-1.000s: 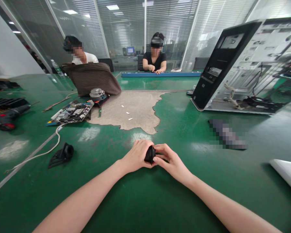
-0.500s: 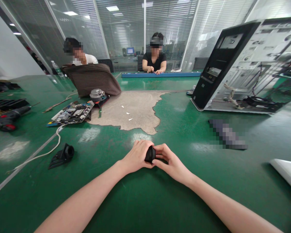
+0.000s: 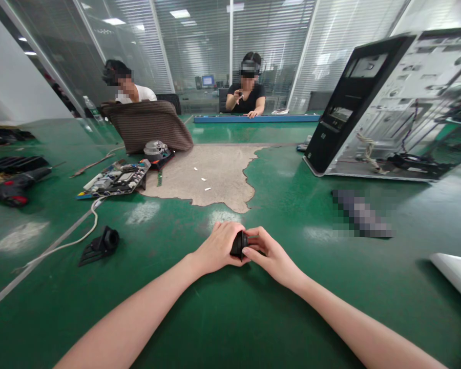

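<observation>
Between both hands is a small black plastic part, held just above or on the green table; which one I cannot tell. My left hand wraps round its left side and hides much of it. From the right, my right hand pinches its edge between thumb and fingers. The exact kind of the part does not show. Farther left lies another black plastic piece with a round collar and a flat grille-like base, touched by neither hand.
An open computer case stands at the right, with a blurred dark object before it. At the left are a circuit board, a pale cable and a power drill. Two people sit across the green table.
My right thumb and fingers have shifted slightly on the black part, which stays in place between my hands. Across the table, one person has raised a hand.
</observation>
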Action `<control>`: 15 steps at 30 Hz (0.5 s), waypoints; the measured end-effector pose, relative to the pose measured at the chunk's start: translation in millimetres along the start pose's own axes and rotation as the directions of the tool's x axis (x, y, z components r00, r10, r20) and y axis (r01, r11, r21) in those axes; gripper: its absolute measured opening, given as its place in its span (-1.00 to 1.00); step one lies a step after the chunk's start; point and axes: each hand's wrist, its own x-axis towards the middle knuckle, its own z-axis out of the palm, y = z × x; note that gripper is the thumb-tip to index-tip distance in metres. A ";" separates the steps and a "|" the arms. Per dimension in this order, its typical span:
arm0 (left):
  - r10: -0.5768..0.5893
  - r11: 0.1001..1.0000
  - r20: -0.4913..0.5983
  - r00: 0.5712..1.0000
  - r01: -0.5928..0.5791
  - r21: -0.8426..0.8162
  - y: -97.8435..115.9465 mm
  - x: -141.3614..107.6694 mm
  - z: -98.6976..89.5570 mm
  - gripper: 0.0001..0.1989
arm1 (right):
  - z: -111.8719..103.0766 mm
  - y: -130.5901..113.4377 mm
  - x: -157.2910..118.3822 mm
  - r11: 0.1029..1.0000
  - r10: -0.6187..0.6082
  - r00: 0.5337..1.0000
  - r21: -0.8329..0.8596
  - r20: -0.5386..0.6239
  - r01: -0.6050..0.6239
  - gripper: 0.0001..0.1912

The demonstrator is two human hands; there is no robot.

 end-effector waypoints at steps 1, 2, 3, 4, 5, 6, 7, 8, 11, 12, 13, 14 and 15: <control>-0.002 1.000 0.004 1.000 0.002 0.000 0.1 -0.1 -0.4 -0.49 | -0.5 0.3 -0.5 1.000 -0.028 1.000 -0.004 0.012 0.028 -0.75; -0.003 1.000 0.009 1.000 0.003 -0.001 0.1 -0.1 -0.8 -0.49 | -0.8 0.8 -0.9 0.998 -0.059 0.998 -0.007 0.016 0.060 -0.75; -0.003 1.000 0.012 1.000 0.003 -0.003 0.2 -0.1 -1.2 -0.49 | -1.0 1.2 -1.4 0.996 -0.084 0.996 -0.009 0.015 0.084 -0.75; -0.002 1.000 0.013 1.000 0.002 -0.006 0.3 0.0 -1.4 -0.49 | -0.9 1.6 -1.7 0.995 -0.099 0.995 -0.012 0.009 0.099 -0.76; 0.001 1.000 0.012 1.000 -0.001 -0.009 0.4 0.2 -1.5 -0.50 | -0.6 1.9 -1.8 0.994 -0.105 0.994 -0.014 -0.001 0.105 -0.79; 0.003 1.000 0.008 1.000 -0.003 -0.012 0.4 0.4 -1.5 -0.51 | -0.2 2.1 -1.8 0.994 -0.106 0.994 -0.013 -0.016 0.106 -0.82; 0.004 1.000 0.003 1.000 -0.004 -0.013 0.5 0.5 -1.3 -0.52 | 0.4 2.2 -1.6 0.995 -0.103 0.994 -0.011 -0.031 0.102 -0.84; 0.003 1.000 -0.001 1.000 -0.003 -0.011 0.6 0.7 -1.1 -0.52 | 1.0 2.1 -1.2 0.995 -0.096 0.994 -0.011 -0.042 0.096 -0.86; -0.002 1.000 -0.004 1.000 0.002 -0.005 1.0 1.0 -0.4 -0.52 | 2.4 1.0 0.6 0.999 -0.041 0.997 -0.007 -0.064 0.041 -0.82; -0.002 1.000 -0.004 1.000 0.002 -0.004 1.1 1.0 -0.2 -0.52 | 2.5 0.5 1.2 1.000 -0.012 0.998 -0.004 -0.063 0.011 -0.79; -0.002 1.000 -0.004 1.000 0.002 -0.005 1.1 0.9 -0.1 -0.52 | 2.3 0.2 1.7 1.000 0.017 0.998 -0.001 -0.057 -0.017 -0.76; -0.001 1.000 -0.005 1.000 0.001 -0.007 1.0 0.9 -0.1 -0.52 | 1.7 0.0 2.0 0.999 0.036 0.998 0.002 -0.048 -0.036 -0.75; 0.000 1.000 -0.007 1.000 -0.001 -0.008 1.0 0.8 -0.1 -0.52 | 0.9 0.0 2.0 0.999 0.040 0.999 0.002 -0.035 -0.040 -0.74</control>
